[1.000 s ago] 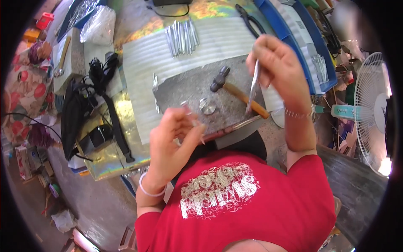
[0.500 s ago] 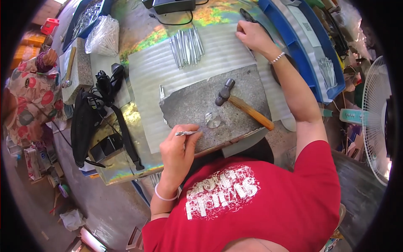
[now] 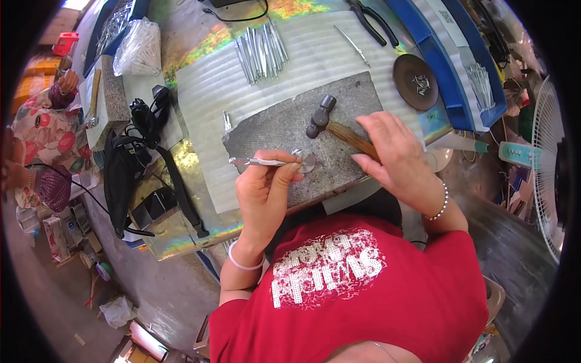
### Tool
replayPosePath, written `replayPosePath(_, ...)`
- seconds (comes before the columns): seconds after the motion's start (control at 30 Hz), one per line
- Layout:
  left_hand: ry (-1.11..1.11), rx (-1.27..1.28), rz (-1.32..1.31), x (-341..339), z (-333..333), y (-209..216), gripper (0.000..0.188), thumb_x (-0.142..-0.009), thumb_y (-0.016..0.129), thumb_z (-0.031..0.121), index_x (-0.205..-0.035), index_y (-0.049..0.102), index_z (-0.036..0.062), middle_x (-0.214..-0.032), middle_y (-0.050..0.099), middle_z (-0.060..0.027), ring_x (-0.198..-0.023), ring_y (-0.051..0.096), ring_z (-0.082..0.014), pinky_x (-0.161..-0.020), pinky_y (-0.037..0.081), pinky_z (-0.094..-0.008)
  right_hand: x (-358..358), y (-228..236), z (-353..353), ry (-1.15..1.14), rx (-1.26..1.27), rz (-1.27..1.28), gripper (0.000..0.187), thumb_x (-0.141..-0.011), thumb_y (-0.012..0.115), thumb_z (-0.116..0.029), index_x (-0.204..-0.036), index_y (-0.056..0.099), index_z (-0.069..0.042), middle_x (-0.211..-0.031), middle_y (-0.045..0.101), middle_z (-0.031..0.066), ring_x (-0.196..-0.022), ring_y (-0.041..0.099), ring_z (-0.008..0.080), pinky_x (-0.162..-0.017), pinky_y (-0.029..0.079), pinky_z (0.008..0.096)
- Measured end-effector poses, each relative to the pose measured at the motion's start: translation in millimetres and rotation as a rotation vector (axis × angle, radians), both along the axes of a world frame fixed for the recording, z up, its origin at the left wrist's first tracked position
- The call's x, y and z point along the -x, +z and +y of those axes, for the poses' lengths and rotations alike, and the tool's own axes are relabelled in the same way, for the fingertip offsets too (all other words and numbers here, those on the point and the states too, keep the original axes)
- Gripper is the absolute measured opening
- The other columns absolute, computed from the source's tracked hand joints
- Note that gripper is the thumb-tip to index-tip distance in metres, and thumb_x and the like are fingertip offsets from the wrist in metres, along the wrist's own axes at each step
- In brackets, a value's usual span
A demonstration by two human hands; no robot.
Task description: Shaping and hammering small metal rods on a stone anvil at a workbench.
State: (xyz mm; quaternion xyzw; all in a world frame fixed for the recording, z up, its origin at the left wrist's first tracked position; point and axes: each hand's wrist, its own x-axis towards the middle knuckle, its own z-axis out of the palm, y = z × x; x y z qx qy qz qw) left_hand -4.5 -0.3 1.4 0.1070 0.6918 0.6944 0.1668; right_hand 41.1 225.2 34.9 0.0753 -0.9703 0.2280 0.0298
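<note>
Between the thumb and fingers of my left hand (image 3: 263,190) is a slim silver metal piece (image 3: 257,161), its inner end over a round metal disc (image 3: 309,161) on a grey stone slab (image 3: 266,136). A ball-peen hammer (image 3: 348,137) lies on the slab, its head toward the middle. My right hand (image 3: 396,151) is at the end of its wooden handle, fingers above and thumb below, spread apart and not closed round it. A small silver piece (image 3: 227,120) rests by the slab's left edge.
Similar silver pieces (image 3: 261,53) lie in a row on the white foam sheet (image 3: 200,109). Pliers (image 3: 374,23), a thin pointed tool (image 3: 352,45) and a brown dish (image 3: 402,72) of small metal bits are at the right, beside a blue tray (image 3: 417,39). A co-worker's hand (image 3: 68,81) shows far left.
My right hand has come back from the pliers at the far right to the hammer handle. My left hand has moved up, bringing the slim piece over the disc.
</note>
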Motion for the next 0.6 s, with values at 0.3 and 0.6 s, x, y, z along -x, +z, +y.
replayPosePath(0.3, 0.001, 0.14, 0.149, -5, 4, 0, 0.005, -0.088, 0.056, -0.001, -0.093, 0.057, -0.0025, -0.086, 0.063, -0.0073, -0.07, 0.063, -0.0119, -0.064, 0.052, -0.0213, -5, -6, -8, -0.008, -0.138, 0.005, 0.036, -0.072, 0.06, -0.002, -0.106, 0.049, 0.0, -0.094, 0.047, 0.0115, -0.087, 0.051, 0.0266, -0.077, 0.044, 0.0363)
replayPosePath(0.6, 0.003, 0.259, 0.303, -6, 8, 1, 0.004, -0.089, 0.054, -0.001, -0.091, 0.057, -0.0031, -0.082, 0.064, -0.0085, -0.068, 0.063, -0.012, -0.059, 0.051, -0.0218, -15, -8, -3, -0.061, 0.34, -0.092, 0.032, -0.078, 0.059, -0.001, -0.108, 0.05, 0.001, -0.093, 0.051, 0.0144, -0.077, 0.056, 0.0293, -0.068, 0.047, 0.0362)
